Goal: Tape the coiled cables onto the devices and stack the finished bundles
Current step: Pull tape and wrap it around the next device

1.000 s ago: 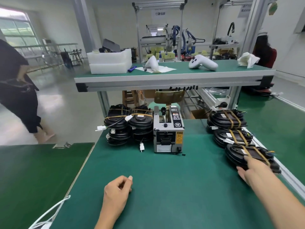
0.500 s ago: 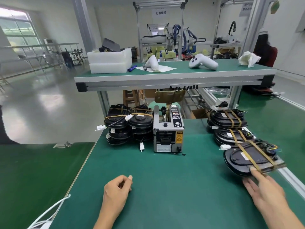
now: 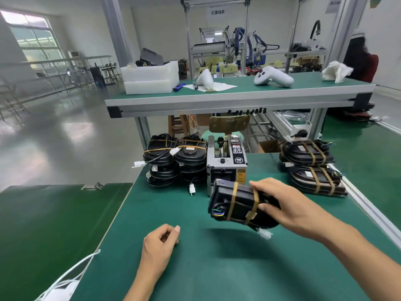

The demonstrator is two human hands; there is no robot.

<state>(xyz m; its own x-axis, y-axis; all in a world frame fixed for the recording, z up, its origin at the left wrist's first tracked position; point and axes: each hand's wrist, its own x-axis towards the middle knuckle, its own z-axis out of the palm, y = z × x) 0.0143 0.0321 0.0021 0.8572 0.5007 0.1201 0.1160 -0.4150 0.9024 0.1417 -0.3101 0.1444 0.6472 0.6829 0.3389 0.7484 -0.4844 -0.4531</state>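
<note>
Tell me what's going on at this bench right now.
A person's right hand holds a taped bundle above the green table, in front of the tape dispenser. The left hand rests loosely curled on the mat. Bundles sit stacked left and right of the dispenser.

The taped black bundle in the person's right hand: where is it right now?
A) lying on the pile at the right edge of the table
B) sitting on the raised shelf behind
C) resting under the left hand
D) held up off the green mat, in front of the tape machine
D: the right hand grips the taped bundle above the green mat, its shadow beneath, just before the tape machine.
</note>
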